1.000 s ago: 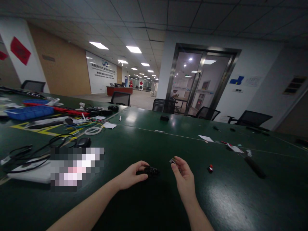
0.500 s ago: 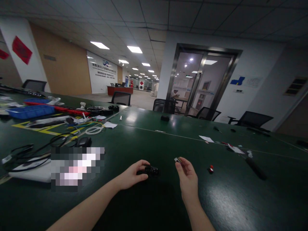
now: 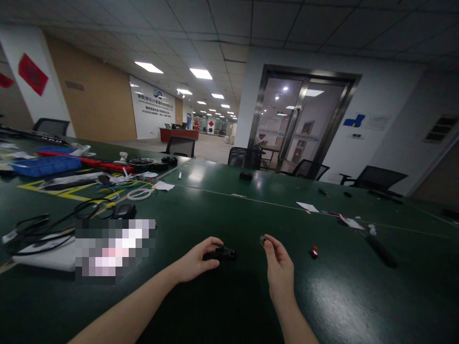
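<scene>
My left hand (image 3: 200,259) is closed on the near end of a small black object (image 3: 226,253), thumb on the front and fingers behind. Its exact kind is too dark to make out; it lies low over the green table. To the right, my right hand (image 3: 279,260) pinches a small flat metallic piece (image 3: 263,240) between thumb and fingers, raised above the table and apart from the black object. Part of that piece is hidden by the fingertips. A small red and white item (image 3: 314,252) lies to the right of my right hand.
The green table (image 3: 201,210) carries a computer mouse (image 3: 125,210), black cables, a coiled white cable (image 3: 139,194) and a blue tray (image 3: 46,166) on the left. A black box (image 3: 245,176) sits farther back. On the right lie papers (image 3: 307,207) and a long dark handle (image 3: 380,250).
The metallic piece has turned slightly in my right fingers, so its bright face shows less. My left hand and the black object have hardly moved.
</scene>
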Demonstrator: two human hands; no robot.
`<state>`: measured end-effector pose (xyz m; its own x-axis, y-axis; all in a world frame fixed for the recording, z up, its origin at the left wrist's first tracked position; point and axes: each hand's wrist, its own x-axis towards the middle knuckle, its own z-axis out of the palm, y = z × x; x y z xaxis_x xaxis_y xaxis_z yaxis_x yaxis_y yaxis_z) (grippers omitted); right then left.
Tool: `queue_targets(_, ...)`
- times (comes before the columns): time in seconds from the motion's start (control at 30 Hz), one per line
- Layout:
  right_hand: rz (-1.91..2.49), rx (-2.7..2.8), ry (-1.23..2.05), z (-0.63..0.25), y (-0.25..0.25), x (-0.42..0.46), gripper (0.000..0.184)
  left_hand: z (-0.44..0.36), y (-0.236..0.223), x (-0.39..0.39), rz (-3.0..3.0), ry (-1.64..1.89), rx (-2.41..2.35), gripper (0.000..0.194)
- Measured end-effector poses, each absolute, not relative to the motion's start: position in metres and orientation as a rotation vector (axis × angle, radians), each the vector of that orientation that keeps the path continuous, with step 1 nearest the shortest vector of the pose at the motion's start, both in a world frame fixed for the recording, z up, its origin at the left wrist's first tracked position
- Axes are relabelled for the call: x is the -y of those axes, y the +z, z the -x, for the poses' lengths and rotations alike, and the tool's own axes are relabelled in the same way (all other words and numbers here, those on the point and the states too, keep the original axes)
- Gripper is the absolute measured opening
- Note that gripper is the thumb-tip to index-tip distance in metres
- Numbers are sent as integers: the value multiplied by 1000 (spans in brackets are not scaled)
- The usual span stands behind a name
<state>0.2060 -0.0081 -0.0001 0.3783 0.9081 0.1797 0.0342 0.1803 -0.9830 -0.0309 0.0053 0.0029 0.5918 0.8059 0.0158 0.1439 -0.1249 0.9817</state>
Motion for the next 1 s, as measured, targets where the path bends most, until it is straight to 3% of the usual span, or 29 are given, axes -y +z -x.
queue_targets(1.0,1337,1682,799,-166,4,27,18,28,3,-6,-1639,704,-787,33)
